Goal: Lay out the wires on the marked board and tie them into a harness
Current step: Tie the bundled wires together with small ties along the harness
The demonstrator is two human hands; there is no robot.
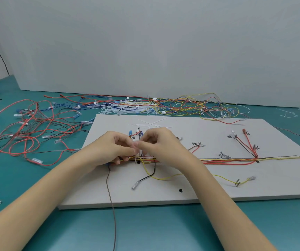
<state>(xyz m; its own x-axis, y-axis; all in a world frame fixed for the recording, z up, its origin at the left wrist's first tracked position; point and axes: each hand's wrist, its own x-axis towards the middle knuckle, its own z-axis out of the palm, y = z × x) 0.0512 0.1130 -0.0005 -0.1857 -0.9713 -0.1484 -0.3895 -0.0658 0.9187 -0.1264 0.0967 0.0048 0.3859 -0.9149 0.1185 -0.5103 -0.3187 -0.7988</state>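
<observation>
A white marked board (191,189) lies on the teal table. A bundle of red, yellow and black wires (227,160) runs along it from left to right, with branches fanning out to terminals. My left hand (109,149) and my right hand (161,145) meet over the left end of the bundle. Both pinch a white cable tie (137,156) that loops round the wires there, fingertips touching. A black wire (145,178) and a yellow wire (165,177) branch off toward the board's near edge. Loose white ties (151,124) lie on the board behind my hands.
Loose red and black wires (31,131) sprawl over the table to the left. A heap of mixed wires and white ties (163,105) lies along the grey wall behind the board. A thin dark cable (112,205) trails off the board's near edge.
</observation>
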